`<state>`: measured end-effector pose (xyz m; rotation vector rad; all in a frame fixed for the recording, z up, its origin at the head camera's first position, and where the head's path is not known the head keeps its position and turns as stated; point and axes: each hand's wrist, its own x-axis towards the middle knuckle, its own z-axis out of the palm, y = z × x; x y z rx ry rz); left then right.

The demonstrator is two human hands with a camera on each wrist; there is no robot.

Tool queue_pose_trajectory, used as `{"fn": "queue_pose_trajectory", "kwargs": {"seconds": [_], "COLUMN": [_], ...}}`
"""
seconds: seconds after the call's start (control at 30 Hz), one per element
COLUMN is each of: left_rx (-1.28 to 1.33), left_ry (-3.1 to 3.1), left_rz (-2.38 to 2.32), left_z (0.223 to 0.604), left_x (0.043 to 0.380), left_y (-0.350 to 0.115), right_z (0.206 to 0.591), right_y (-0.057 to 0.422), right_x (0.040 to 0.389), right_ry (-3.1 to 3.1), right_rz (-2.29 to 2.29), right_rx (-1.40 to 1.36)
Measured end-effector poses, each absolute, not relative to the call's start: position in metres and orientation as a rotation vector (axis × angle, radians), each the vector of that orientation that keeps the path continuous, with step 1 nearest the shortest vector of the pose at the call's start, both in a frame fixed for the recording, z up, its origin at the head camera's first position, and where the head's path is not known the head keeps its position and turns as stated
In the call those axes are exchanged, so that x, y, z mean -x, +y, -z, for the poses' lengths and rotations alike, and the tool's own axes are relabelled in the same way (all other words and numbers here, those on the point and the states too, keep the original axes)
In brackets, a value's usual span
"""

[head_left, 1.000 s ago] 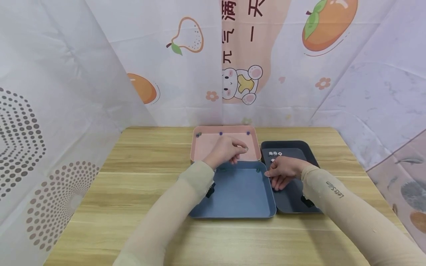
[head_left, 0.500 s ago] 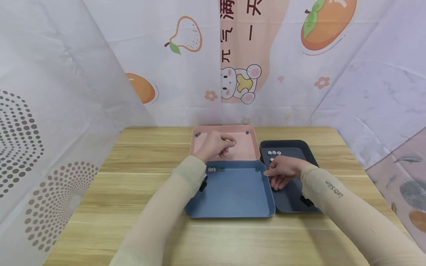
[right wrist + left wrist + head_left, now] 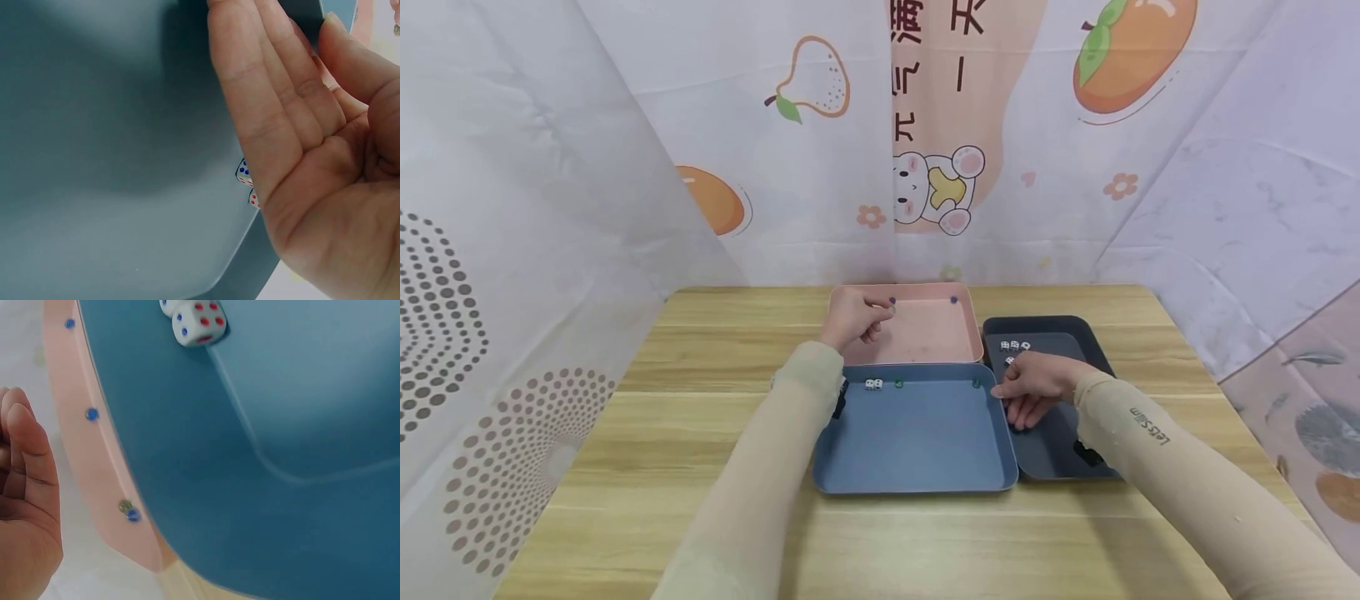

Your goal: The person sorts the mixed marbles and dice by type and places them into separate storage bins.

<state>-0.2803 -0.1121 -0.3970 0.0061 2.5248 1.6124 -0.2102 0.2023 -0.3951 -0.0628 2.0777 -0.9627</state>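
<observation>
Wooden bench: our left hand pinches a greenish bead; our right hand hides any hold; white cubic dice seem placed, blue beads remain.

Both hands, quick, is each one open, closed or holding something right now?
Left hand: pinches a small greenish marble.
Right hand: open at the dark tray, nothing seen held.

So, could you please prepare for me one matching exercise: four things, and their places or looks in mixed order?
Things:
1 left hand
2 right hand
3 pair of dice
4 table

Places or looks:
A showing wood grain
B inside the blue tray
C over the pink tray
D over the dark tray

Pairs: 1-C, 2-D, 3-B, 4-A
</observation>
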Motion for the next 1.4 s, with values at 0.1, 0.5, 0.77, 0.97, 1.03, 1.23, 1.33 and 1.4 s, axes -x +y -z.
{"fn": "queue_pose_trajectory", "kwargs": {"seconds": [0.1,0.5,0.77,0.97,1.03,1.23,1.33,1.4], "left_rx": [0.026,0.197,0.347,0.392,0.391,0.412,0.449,0.474], "left_ry": [2.469,2.469,2.455,2.479,2.496,2.477,2.422,2.38], "left_rz": [-1.628,-1.632,-1.626,-1.534,-1.501,-1.492,-1.508,-1.518], "left_z": [0.399,0.409,0.419,0.419,0.418,0.42,0.422,0.423], "left_x": [0.286,0.301,0.306,0.31,0.31,0.308,0.305,0.304], "left_y": [-0.117,-0.127,-0.131,-0.127,-0.124,-0.117,-0.115,-0.114], "right_z": [0.394,0.393,0.392,0.392,0.392,0.392,0.392,0.391], "right_y": [0.202,0.2,0.198,0.199,0.2,0.201,0.202,0.202], "right_x": [0.21,0.21,0.211,0.212,0.212,0.211,0.211,0.211], "right_ry": [2.078,2.083,2.094,2.095,2.093,2.092,2.084,2.082], "right_rz": [0.958,0.949,0.929,0.917,0.916,0.915,0.914,0.911], "right_rx": [0.062,0.084,0.08,0.081,0.081,0.087,0.085,0.087]}}
